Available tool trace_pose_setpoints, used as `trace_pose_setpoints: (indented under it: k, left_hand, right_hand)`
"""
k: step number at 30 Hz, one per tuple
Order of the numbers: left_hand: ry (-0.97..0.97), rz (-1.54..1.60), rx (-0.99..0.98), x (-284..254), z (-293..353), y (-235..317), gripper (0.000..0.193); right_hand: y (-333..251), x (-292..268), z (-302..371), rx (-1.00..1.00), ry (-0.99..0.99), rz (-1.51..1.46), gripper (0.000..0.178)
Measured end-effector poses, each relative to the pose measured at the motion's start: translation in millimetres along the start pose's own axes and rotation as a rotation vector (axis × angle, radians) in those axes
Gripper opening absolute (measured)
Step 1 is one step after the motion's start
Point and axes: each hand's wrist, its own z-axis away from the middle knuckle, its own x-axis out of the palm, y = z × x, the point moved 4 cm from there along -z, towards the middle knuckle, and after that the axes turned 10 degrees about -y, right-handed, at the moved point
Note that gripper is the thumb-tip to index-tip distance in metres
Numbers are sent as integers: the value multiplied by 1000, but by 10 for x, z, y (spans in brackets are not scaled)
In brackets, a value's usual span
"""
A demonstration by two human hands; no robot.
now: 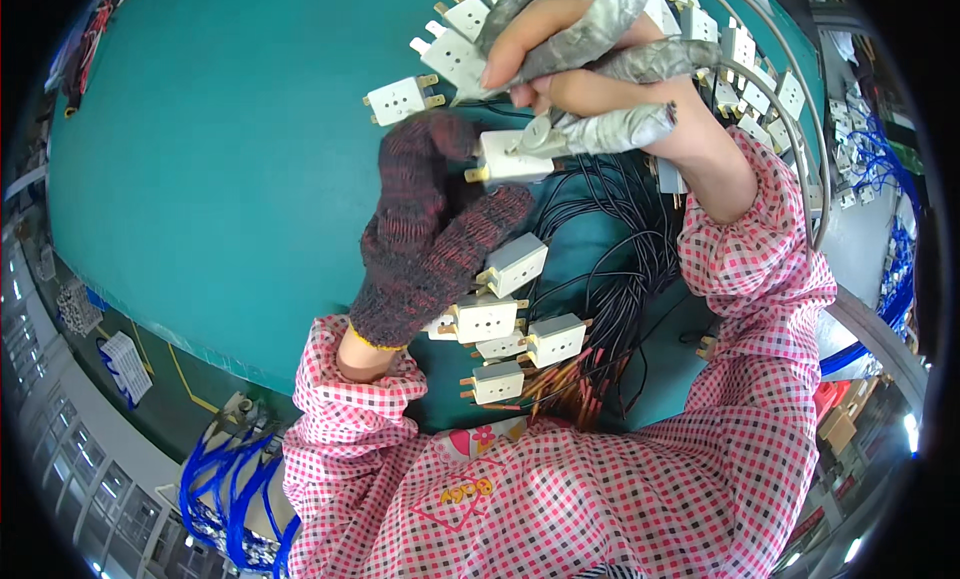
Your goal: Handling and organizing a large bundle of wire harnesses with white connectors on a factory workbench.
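Observation:
My left hand (430, 219), in a dark knitted glove with red flecks, is closed around one end of a white block connector (515, 159) with small holes and metal tabs. Above and to the right, my bare right hand (570, 64) curls around a tool wrapped in crinkled silvery tape (620, 129). A round, pale knob shows at the tool's near end, against the connector. Its exact kind I cannot make out. Thin black wires (610, 209) run beside the connector. Just below my left hand several like connectors (485, 319) lie clustered.
More white connectors (740, 49) crowd the green table (200, 159) at the far right, and one (400, 100) lies left of them. Grey hoses (790, 89) curve down the right side. Bundled black wires with reddish-brown ends (570, 384) lie near my body. Blue cables (235, 499) hang at lower left.

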Motion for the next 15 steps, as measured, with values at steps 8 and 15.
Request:
trace_pose_setpoints:
  k: [8,15]
  left_hand:
    - [-34,-29,-117,17,20,35,58]
    - [-100,170,-185,-72,46,15,49]
  right_hand:
    - [92,-93,39,-252,-157,-430,19]
    - [-57,-114,10,-52,-279,-145,25]
